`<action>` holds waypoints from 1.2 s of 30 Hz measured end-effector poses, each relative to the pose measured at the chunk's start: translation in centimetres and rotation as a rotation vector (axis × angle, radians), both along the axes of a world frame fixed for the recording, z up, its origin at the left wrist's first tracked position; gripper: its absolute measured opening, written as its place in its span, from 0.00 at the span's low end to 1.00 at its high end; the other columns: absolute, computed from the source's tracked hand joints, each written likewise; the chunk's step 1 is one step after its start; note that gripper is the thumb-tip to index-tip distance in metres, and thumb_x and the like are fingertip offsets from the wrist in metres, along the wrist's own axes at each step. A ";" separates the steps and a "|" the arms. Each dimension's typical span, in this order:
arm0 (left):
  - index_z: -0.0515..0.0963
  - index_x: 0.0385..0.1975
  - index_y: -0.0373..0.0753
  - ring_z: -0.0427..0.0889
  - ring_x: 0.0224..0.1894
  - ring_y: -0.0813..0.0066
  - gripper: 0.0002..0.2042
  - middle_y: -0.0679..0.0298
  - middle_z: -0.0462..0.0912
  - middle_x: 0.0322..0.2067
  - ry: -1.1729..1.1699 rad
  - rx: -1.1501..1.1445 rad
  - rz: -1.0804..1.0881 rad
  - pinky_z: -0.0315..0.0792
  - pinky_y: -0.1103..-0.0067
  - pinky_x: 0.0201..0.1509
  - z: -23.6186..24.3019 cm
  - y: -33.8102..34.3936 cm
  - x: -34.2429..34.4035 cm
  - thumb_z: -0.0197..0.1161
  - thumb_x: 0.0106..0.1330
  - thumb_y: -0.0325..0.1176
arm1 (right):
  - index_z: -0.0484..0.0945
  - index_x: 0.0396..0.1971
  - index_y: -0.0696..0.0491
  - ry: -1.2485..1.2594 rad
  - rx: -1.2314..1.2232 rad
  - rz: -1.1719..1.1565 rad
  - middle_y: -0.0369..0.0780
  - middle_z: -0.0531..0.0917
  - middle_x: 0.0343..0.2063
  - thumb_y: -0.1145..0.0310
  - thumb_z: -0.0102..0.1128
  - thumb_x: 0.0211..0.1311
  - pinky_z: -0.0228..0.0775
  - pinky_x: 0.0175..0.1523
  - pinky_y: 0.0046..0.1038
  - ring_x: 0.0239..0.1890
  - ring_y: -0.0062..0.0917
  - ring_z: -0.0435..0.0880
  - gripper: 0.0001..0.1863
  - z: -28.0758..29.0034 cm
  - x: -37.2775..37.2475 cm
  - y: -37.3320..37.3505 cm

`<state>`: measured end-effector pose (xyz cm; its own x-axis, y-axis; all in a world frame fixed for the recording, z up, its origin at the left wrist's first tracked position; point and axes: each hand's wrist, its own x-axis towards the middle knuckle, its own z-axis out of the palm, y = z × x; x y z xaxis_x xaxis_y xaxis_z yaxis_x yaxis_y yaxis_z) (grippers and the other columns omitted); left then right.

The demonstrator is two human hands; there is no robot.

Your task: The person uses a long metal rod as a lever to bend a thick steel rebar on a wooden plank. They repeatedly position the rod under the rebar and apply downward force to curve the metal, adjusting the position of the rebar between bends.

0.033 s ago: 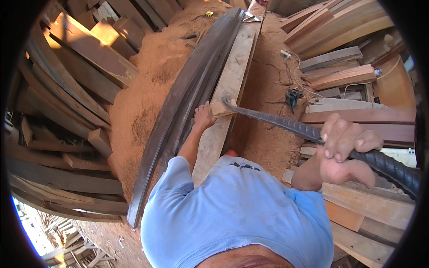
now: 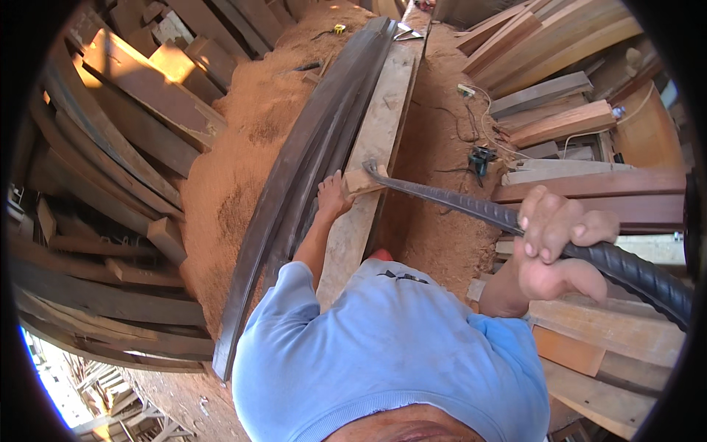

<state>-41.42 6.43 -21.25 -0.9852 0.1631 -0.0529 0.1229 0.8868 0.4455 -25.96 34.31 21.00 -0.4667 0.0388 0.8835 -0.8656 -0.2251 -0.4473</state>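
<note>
My left hand (image 2: 333, 193) has its fingers on the end of a small pale wood block (image 2: 363, 179), which lies on a long weathered plank (image 2: 381, 103) beside several long dark boards (image 2: 308, 147). My right hand (image 2: 560, 239) is wrapped round a long ribbed black steel bar (image 2: 464, 202). The bar's bent tip rests on or against the block; whether it is hooked on something there is too small to tell.
Reddish sawdust (image 2: 217, 169) covers the ground on both sides. Timber stacks stand left (image 2: 110, 110) and right (image 2: 530, 48). A green and black power tool (image 2: 480, 160), cords and a small yellow object (image 2: 339, 29) lie on the sawdust.
My right hand and the bar have shifted slightly left. My left hand and the block also appear a few pixels further left, along with a small shift of the whole view.
</note>
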 end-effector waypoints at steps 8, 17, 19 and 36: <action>0.52 0.74 0.32 0.52 0.73 0.31 0.50 0.35 0.48 0.74 0.025 -0.173 -0.061 0.47 0.44 0.74 -2.1 -2.6 17.2 0.71 0.58 0.51 | 0.75 0.46 0.52 0.056 -0.131 0.008 0.26 0.75 0.21 0.42 0.69 0.63 0.70 0.36 0.21 0.22 0.13 0.72 0.29 6.9 9.3 7.7; 0.38 0.78 0.31 0.21 0.78 0.31 0.49 0.39 0.28 0.78 -0.318 -0.349 -0.145 0.24 0.44 0.77 -5.0 -2.4 23.8 0.53 0.69 0.59 | 0.72 0.44 0.49 0.012 -0.098 0.103 0.24 0.68 0.17 0.44 0.64 0.67 0.63 0.32 0.17 0.17 0.09 0.64 0.24 6.9 10.7 5.9; 0.34 0.78 0.33 0.18 0.77 0.32 0.50 0.40 0.23 0.77 -0.456 -0.375 -0.154 0.21 0.43 0.77 -4.8 -2.3 23.0 0.51 0.70 0.61 | 0.71 0.44 0.48 0.013 -0.094 0.077 0.23 0.68 0.17 0.43 0.65 0.66 0.62 0.32 0.16 0.17 0.09 0.64 0.24 7.0 10.9 4.8; 0.24 0.77 0.42 0.14 0.73 0.22 0.57 0.36 0.14 0.74 -0.630 -0.319 -0.252 0.23 0.37 0.74 -7.2 -4.2 20.9 0.52 0.64 0.69 | 0.72 0.40 0.47 0.037 0.023 -0.028 0.23 0.70 0.19 0.48 0.67 0.66 0.60 0.28 0.15 0.17 0.09 0.66 0.20 6.3 11.1 -0.1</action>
<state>-20.47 2.20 -28.41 -0.6878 0.2618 -0.6771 0.1457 0.9635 0.2245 -14.83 34.17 27.28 -0.4326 0.0307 0.9011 -0.8874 -0.1909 -0.4195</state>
